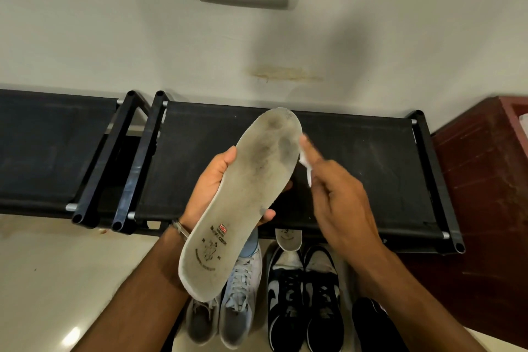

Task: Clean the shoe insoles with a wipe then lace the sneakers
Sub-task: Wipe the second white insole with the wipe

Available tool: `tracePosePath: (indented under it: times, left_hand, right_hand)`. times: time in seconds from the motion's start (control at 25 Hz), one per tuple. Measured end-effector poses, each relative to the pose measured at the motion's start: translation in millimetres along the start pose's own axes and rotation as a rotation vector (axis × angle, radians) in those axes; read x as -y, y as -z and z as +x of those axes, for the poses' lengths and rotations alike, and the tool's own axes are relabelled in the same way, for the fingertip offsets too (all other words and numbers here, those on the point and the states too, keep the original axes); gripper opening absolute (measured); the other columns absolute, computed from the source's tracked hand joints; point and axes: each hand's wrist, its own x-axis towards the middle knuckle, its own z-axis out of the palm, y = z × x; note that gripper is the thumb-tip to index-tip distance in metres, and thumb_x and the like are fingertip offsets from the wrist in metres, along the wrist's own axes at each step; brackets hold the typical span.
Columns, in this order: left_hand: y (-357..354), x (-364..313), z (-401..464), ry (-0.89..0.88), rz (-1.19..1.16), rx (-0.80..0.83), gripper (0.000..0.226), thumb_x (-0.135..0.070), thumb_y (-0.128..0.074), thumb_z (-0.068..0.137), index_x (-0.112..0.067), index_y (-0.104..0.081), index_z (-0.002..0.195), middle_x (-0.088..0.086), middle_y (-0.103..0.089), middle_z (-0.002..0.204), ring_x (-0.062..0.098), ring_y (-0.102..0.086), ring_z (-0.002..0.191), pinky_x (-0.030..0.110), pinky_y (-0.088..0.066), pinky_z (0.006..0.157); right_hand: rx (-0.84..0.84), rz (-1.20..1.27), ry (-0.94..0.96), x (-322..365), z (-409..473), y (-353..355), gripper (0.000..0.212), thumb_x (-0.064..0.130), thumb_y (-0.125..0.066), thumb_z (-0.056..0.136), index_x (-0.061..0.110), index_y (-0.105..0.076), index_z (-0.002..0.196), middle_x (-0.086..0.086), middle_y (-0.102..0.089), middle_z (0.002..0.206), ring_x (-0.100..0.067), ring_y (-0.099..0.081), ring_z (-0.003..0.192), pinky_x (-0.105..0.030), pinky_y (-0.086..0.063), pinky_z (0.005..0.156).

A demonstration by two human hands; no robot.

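Note:
My left hand (213,186) grips a dirty pale insole (243,197) from underneath, toe end pointing up and away, printed heel end toward me. Dark smudges cover its forefoot. My right hand (340,194) holds a white wipe (305,163) at the insole's right edge near the toe, with the index finger stretched out. Below, on the floor, stand a pair of light grey laced sneakers (237,297) and a pair of black-and-white sneakers (305,294). A second insole (288,238) sticks out of the left black-and-white sneaker.
A low black fabric shoe rack (371,168) stands against the wall behind the insole, with a second rack (43,148) to its left. A dark red box (485,180) sits on the right. A black shoe (371,323) lies at the bottom right. The floor is pale tile.

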Motion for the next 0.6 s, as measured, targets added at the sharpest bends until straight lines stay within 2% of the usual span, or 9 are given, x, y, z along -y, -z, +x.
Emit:
tracePosePath:
  times: [0.08, 0.16, 0.24, 0.28, 0.36, 0.48, 0.6]
  left_hand:
    - [2.2, 0.0, 2.9, -0.019, -0.007, 0.017, 0.061, -0.058, -0.037, 0.089, -0.022, -0.059, 0.133, 0.013, -0.052, 0.142, 0.030, -0.060, 0.118, 0.036, -0.057, 0.061]
    - [2.7, 0.2, 4.6, -0.032, -0.015, 0.007, 0.059, -0.058, -0.037, 0.090, -0.022, -0.059, 0.131, 0.012, -0.054, 0.140, 0.031, -0.050, 0.130, 0.037, -0.057, 0.063]
    - [0.1, 3.1, 6.4, -0.026, -0.007, -0.006, 0.058, -0.057, -0.039, 0.090, -0.019, -0.060, 0.129, 0.013, -0.058, 0.136, 0.032, -0.051, 0.128, 0.037, -0.058, 0.064]
    - [-0.5, 5.3, 7.7, -0.023, 0.008, -0.014, 0.059, -0.057, -0.040, 0.089, -0.018, -0.061, 0.128, 0.014, -0.060, 0.134, 0.032, -0.053, 0.125, 0.037, -0.058, 0.064]
    - [-1.1, 9.7, 10.0, -0.004, 0.037, -0.008, 0.059, -0.056, -0.045, 0.086, -0.016, -0.064, 0.125, 0.015, -0.061, 0.131, 0.034, -0.055, 0.124, 0.039, -0.058, 0.066]
    - [-2.8, 14.3, 10.7, 0.024, 0.050, 0.028, 0.057, -0.054, -0.045, 0.085, -0.018, -0.064, 0.124, 0.016, -0.063, 0.127, 0.034, -0.058, 0.119, 0.041, -0.059, 0.064]
    - [-3.0, 13.7, 11.4, 0.010, 0.047, 0.025, 0.052, -0.051, -0.041, 0.086, -0.018, -0.063, 0.119, 0.012, -0.072, 0.103, 0.027, -0.070, 0.089, 0.042, -0.059, 0.060]
  right_hand:
    - [-0.038, 0.193, -0.157, 4.3, 0.6, 2.1, 0.060, 0.016, -0.044, 0.102, 0.043, -0.022, 0.151, 0.003, -0.049, 0.066, -0.012, -0.046, 0.051, -0.023, -0.043, 0.046]
    - [-0.082, 0.220, -0.202, 7.3, 1.8, 1.5, 0.039, 0.024, -0.044, 0.103, 0.036, -0.035, 0.138, 0.006, -0.058, 0.074, -0.012, -0.056, 0.056, -0.027, -0.048, 0.046]
    - [-0.136, 0.140, -0.156, 11.4, 2.3, -1.3, 0.017, 0.030, -0.045, 0.102, 0.031, -0.047, 0.119, 0.009, -0.059, 0.080, -0.010, -0.057, 0.061, -0.029, -0.047, 0.048]
    - [-0.182, 0.100, -0.111, 12.6, 2.8, -2.1, 0.013, 0.028, -0.049, 0.101, 0.027, -0.054, 0.113, 0.010, -0.059, 0.084, -0.008, -0.056, 0.065, -0.026, -0.045, 0.051]
    - [-0.292, 0.041, -0.047, 9.7, 4.7, -1.7, 0.013, 0.018, -0.060, 0.096, 0.019, -0.066, 0.108, 0.007, -0.059, 0.097, -0.007, -0.055, 0.077, -0.023, -0.047, 0.060]
    - [-0.371, 0.003, -0.026, -0.2, 6.4, -0.9, 0.022, 0.009, -0.069, 0.090, 0.014, -0.073, 0.110, 0.003, -0.059, 0.101, -0.014, -0.057, 0.085, -0.030, -0.052, 0.067]
    - [-0.256, -0.077, 0.052, -2.4, 4.4, -6.9, 0.023, 0.004, -0.070, 0.087, 0.012, -0.075, 0.109, 0.000, -0.064, 0.105, -0.018, -0.059, 0.093, -0.034, -0.055, 0.075]
